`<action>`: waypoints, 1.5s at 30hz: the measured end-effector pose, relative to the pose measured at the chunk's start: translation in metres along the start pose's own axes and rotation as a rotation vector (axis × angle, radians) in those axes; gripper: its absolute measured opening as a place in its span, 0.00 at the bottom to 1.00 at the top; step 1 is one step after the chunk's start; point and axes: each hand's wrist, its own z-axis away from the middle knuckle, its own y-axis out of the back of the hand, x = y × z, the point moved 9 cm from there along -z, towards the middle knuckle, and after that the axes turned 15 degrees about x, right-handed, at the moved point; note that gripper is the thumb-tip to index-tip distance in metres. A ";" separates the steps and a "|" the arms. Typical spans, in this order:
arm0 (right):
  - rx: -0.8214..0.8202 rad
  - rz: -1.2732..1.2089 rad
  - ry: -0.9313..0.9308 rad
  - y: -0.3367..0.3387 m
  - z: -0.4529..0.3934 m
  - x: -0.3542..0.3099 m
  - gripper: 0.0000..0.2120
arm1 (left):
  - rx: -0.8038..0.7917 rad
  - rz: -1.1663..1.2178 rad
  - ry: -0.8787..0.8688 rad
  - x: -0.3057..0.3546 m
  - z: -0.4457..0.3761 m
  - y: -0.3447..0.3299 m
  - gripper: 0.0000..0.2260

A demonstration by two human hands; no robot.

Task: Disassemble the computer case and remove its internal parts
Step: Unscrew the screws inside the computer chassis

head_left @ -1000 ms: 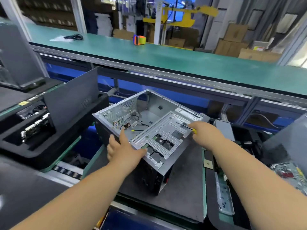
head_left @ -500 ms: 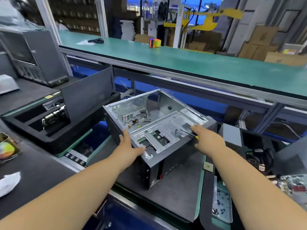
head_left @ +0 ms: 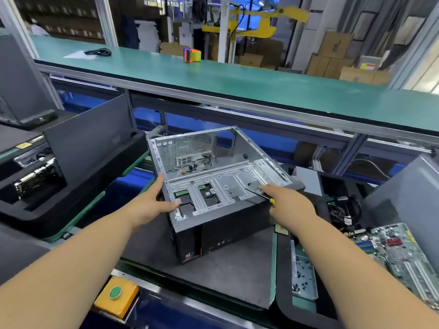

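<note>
An open computer case (head_left: 213, 224) lies on its side on a grey mat, black front panel toward me. Its silver drive bracket (head_left: 225, 184) spans the near half, and loose cables (head_left: 197, 166) lie deeper inside. My left hand (head_left: 152, 203) grips the case's near-left edge, thumb on the bracket and fingers up the left side. My right hand (head_left: 287, 205) holds a screwdriver (head_left: 260, 195) with a yellow handle, and its index finger stretches out onto the bracket's right end. The shaft points left across the bracket.
A removed motherboard (head_left: 399, 252) lies at the right beside a grey case panel (head_left: 408, 193). A tray of screws (head_left: 303, 274) sits right of the mat. Black foam trays (head_left: 47, 186) with parts and a dark panel stand at the left. A green conveyor shelf (head_left: 237, 77) runs behind.
The case has turned so its front panel faces me more squarely. Both hands stayed on it, the left shifting along the left edge.
</note>
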 end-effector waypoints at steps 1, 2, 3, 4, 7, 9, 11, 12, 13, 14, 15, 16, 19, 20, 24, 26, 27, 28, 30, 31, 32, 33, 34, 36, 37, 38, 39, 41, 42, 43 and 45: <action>0.010 0.023 0.003 0.001 0.001 -0.001 0.27 | -0.021 0.008 -0.009 0.000 -0.004 0.002 0.61; 0.019 0.049 0.006 0.002 0.001 -0.003 0.24 | -0.045 0.020 -0.018 0.000 -0.009 0.003 0.61; 0.025 0.071 0.004 0.003 0.001 -0.003 0.23 | -0.071 0.038 -0.025 0.000 -0.013 0.004 0.61; 0.030 0.086 -0.002 0.005 0.002 -0.004 0.22 | -0.095 0.055 -0.032 0.000 -0.017 0.006 0.61; 0.019 0.125 -0.024 0.008 0.003 -0.009 0.21 | -0.134 0.081 -0.058 0.001 -0.026 0.011 0.59; -0.009 0.146 -0.046 0.011 0.001 -0.014 0.21 | -0.151 0.098 -0.062 0.002 -0.032 0.015 0.56; -0.052 0.166 -0.058 0.012 -0.001 -0.022 0.24 | -0.160 0.099 -0.069 0.002 -0.040 0.020 0.51; -0.074 0.183 -0.055 0.012 -0.002 -0.027 0.26 | -0.168 0.099 -0.075 0.003 -0.044 0.022 0.49; -0.093 0.203 -0.048 0.012 -0.002 -0.032 0.26 | -0.182 0.101 -0.082 0.004 -0.048 0.024 0.48; -0.106 0.220 -0.041 0.012 -0.002 -0.038 0.26 | -0.200 0.104 -0.089 0.005 -0.051 0.027 0.47; -0.116 0.233 -0.035 0.013 -0.002 -0.043 0.26 | -0.219 0.106 -0.094 0.006 -0.054 0.029 0.46; -0.127 0.242 -0.033 0.013 -0.002 -0.049 0.26 | -0.235 0.100 -0.099 0.007 -0.057 0.031 0.46; -0.158 0.274 -0.010 0.013 0.001 -0.068 0.26 | -0.280 0.090 -0.114 0.010 -0.066 0.039 0.44; -0.162 0.285 0.000 0.013 0.002 -0.074 0.25 | -0.298 0.093 -0.119 0.011 -0.069 0.041 0.44; -0.159 0.306 0.030 0.011 0.008 -0.094 0.22 | -0.347 0.084 -0.137 0.015 -0.075 0.049 0.43; -0.135 0.303 0.050 0.010 0.012 -0.101 0.21 | -0.350 0.077 -0.150 0.019 -0.075 0.052 0.42; -0.123 0.298 0.051 0.009 0.013 -0.104 0.21 | -0.334 0.076 -0.153 0.021 -0.074 0.054 0.41; -0.116 0.289 0.046 0.008 0.015 -0.105 0.22 | -0.298 0.065 -0.155 0.023 -0.073 0.056 0.40; -0.131 0.259 0.030 0.008 0.018 -0.101 0.23 | -0.167 0.012 -0.164 0.027 -0.070 0.061 0.38; -0.144 0.228 0.013 0.010 0.019 -0.097 0.22 | -0.070 -0.027 -0.168 0.029 -0.067 0.064 0.36; -0.145 0.184 -0.018 0.013 0.019 -0.092 0.21 | 0.041 -0.083 -0.175 0.031 -0.063 0.067 0.34; -0.130 0.138 -0.063 0.019 0.019 -0.084 0.19 | 0.145 -0.158 -0.195 0.035 -0.056 0.069 0.31; -0.103 0.109 -0.111 0.025 0.018 -0.074 0.16 | 0.226 -0.258 -0.238 0.042 -0.049 0.068 0.29; -0.063 0.109 -0.190 0.034 0.016 -0.056 0.13 | 0.271 -0.487 -0.387 0.057 -0.034 0.050 0.29; -0.060 0.116 -0.223 0.035 0.016 -0.048 0.12 | 0.245 -0.576 -0.458 0.063 -0.027 0.037 0.30; -0.057 0.111 -0.249 0.035 0.017 -0.042 0.11 | 0.217 -0.654 -0.513 0.067 -0.022 0.023 0.31; -0.048 0.102 -0.267 0.035 0.017 -0.039 0.13 | 0.199 -0.727 -0.547 0.067 -0.018 0.012 0.32; -0.015 0.102 -0.269 0.035 0.019 -0.037 0.18 | 0.193 -0.839 -0.558 0.060 -0.014 0.000 0.33; -0.001 0.110 -0.258 0.034 0.020 -0.038 0.19 | 0.203 -0.879 -0.564 0.056 -0.013 -0.001 0.33; 0.012 0.116 -0.246 0.034 0.022 -0.039 0.18 | 0.217 -0.909 -0.578 0.054 -0.012 -0.001 0.33; 0.041 0.116 -0.232 0.034 0.025 -0.042 0.17 | 0.234 -0.924 -0.592 0.052 -0.011 0.000 0.34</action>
